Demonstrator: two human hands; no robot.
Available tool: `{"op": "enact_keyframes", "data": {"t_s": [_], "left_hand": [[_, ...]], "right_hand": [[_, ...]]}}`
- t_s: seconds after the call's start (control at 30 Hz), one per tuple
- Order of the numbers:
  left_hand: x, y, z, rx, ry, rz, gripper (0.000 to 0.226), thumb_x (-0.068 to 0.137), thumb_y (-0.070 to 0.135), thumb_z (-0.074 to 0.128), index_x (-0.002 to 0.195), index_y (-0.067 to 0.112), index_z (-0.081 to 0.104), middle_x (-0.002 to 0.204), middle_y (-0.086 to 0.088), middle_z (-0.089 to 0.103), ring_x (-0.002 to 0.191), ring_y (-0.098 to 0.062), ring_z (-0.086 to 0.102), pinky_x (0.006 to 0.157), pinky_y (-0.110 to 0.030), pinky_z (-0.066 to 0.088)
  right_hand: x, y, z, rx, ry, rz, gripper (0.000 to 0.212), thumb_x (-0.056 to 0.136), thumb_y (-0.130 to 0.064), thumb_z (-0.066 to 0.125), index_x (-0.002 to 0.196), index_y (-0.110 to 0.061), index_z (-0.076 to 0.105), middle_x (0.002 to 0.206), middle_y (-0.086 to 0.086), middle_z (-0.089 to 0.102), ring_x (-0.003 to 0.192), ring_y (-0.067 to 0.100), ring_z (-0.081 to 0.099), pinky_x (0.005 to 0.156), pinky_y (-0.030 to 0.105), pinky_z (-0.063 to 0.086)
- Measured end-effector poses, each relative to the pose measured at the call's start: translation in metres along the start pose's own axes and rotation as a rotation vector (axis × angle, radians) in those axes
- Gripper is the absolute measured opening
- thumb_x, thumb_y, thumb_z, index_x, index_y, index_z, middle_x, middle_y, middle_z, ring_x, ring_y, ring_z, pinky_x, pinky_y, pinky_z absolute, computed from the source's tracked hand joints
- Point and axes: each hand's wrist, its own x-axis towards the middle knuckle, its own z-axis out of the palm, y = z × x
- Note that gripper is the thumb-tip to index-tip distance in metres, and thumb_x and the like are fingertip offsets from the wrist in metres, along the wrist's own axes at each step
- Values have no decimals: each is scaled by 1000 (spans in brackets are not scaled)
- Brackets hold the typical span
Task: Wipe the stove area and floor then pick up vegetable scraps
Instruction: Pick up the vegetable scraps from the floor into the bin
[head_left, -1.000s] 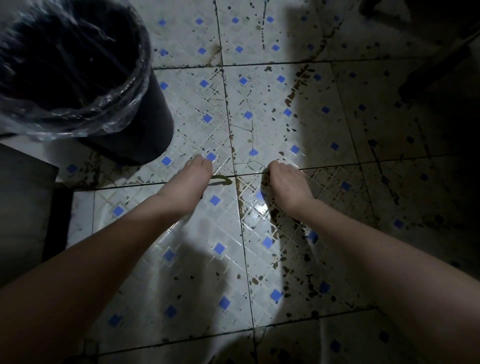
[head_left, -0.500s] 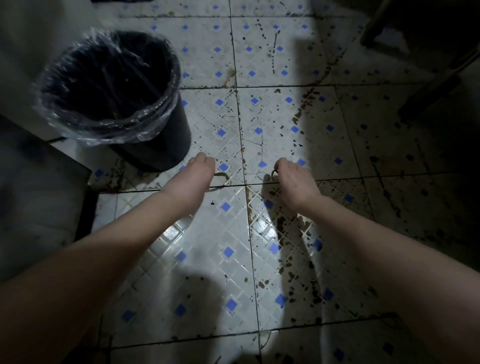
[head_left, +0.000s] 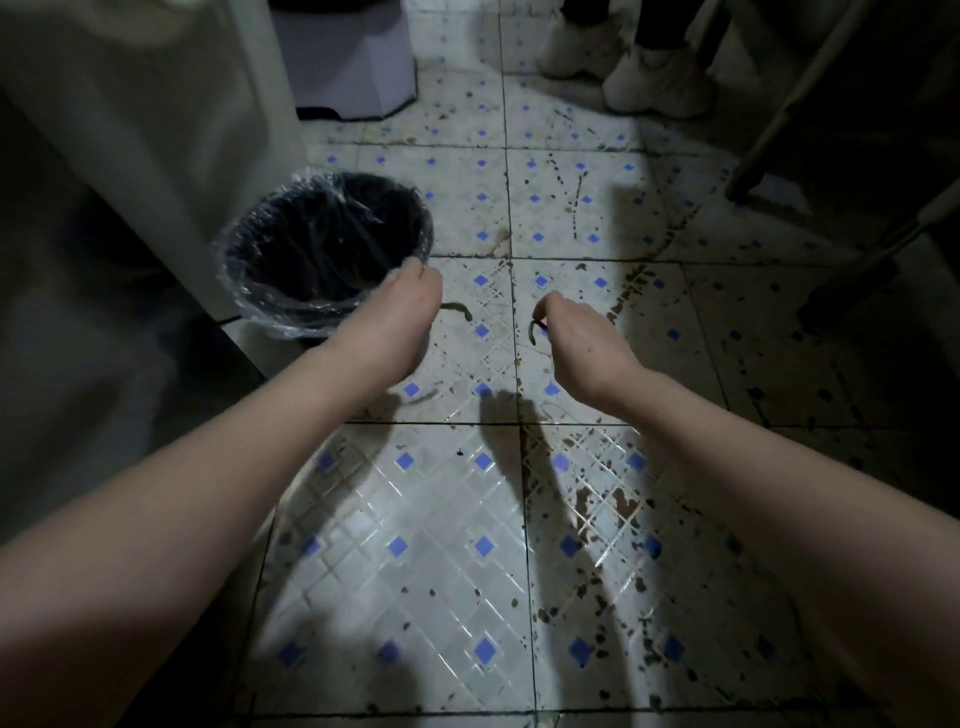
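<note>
Grimy blue-dotted floor (head_left: 483, 545) underfoot. Above it, the right hand (head_left: 582, 343) has a fingertip grip on a curled scrap (head_left: 533, 332) dangling below. The left hand (head_left: 395, 317), fingers hidden, seems closed on a green scrap (head_left: 460, 310) poking out rightward, with the lined bin (head_left: 322, 312) just beyond. Both look limp, light and probably slick, so pinch them mid-length.

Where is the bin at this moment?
In the head view the bin stands on the floor at the left, beside the white unit, just beyond the left hand.
</note>
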Motion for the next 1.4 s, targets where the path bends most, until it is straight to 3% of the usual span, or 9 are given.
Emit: {"op": "enact_keyframes", "data": {"t_s": [0.1,0.2,0.4,0.5,0.6,0.73,0.83,1.07,1.4], "left_hand": [[1,-11,-25,10,74,-53,21,87,-10,50,106,-2,46,114,-21,42,106,-36,45,85,-42,40],[-1,-28,-42,55,106,-114,32,79,-15,56,106,-2,45,116,-23,41,107,-38,44,84,-44,41],[-9,-54,-47,157,41,-212,42,75,-23,49,111,-4,43,118,-23,40,111,-38,44,91,-46,45],[-11,-62,-45,147,42,-239,42,74,-25,47,110,-3,44,116,-22,40,110,-37,44,90,-46,46],[-13,-64,-40,155,22,-272,48,73,-24,50,115,-2,44,121,-20,39,113,-36,43,90,-43,43],[-19,-67,-30,169,3,-312,59,70,-19,60,122,0,40,126,-18,37,115,-34,42,94,-40,42],[-24,-72,-25,164,41,-317,55,72,-17,58,121,2,41,125,-16,38,113,-33,43,93,-38,42],[-35,-78,-21,144,91,-380,47,76,-14,57,117,4,43,122,-15,39,112,-33,44,92,-38,43],[-40,-76,-20,220,70,-359,50,76,-13,57,121,3,43,122,-16,42,111,-34,46,89,-39,43]], "right_hand": [[14,-11,-19,-17,47,-34,42,77,16,39,112,-7,43,101,16,56,90,32,51,78,47,48],[30,-23,-36,-27,103,-63,38,79,15,39,111,-6,44,98,16,56,84,30,50,73,45,47],[64,-56,-61,17,134,-107,40,78,13,41,112,-8,42,94,13,53,80,28,46,66,43,42],[76,-74,-64,37,145,-151,36,80,11,39,110,-8,43,96,14,54,85,32,49,70,46,45],[84,-92,-61,58,136,-198,36,79,10,37,108,-10,43,95,11,53,82,29,46,65,41,38],[90,-110,-52,71,125,-279,35,79,7,43,110,-10,45,103,13,55,92,32,50,69,39,39],[96,-121,-41,29,110,-309,36,81,5,47,114,-11,46,106,13,54,98,33,51,69,36,34],[103,-140,-18,23,102,-361,37,79,7,46,108,-15,53,104,8,53,103,29,49,88,37,33],[91,-118,-14,32,151,-317,41,82,5,49,116,-17,55,107,7,53,102,28,48,88,36,32]]}}
